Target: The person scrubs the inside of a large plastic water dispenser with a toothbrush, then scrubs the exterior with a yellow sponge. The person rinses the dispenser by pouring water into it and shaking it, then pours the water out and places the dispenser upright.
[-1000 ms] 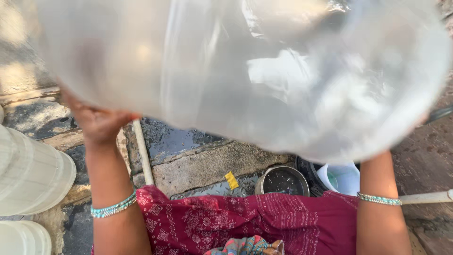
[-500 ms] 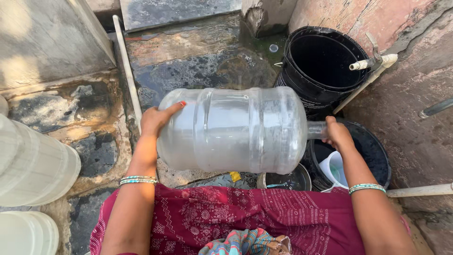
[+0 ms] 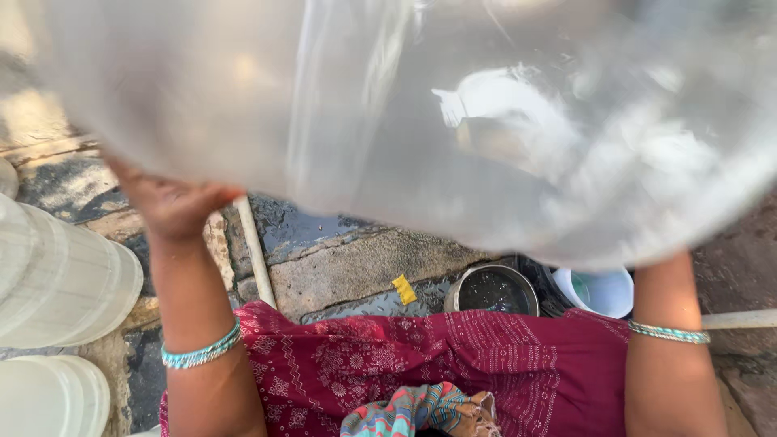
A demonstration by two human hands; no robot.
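Note:
A big clear plastic water jug (image 3: 421, 113) with water sloshing inside is raised close to the camera and fills the upper part of the view. My left hand (image 3: 166, 202) presses against its underside at the left, fingers spread on the plastic. My right hand is hidden behind the jug; only its forearm and a turquoise bangle (image 3: 668, 333) show at the lower right. A matching bangle (image 3: 198, 354) circles my left wrist. I wear a maroon patterned garment (image 3: 421, 356).
Below lie wet stone slabs (image 3: 356, 263) with a white pipe (image 3: 253, 251) running across them. A small steel pot (image 3: 491, 289), a white mug (image 3: 603, 291) and a yellow scrap (image 3: 403, 289) sit near my lap. Two more pale jugs (image 3: 57, 279) lie at the left.
Half a second ago the jug was held low and sideways over the pots; it has now swung up close to the camera, as it was one second ago.

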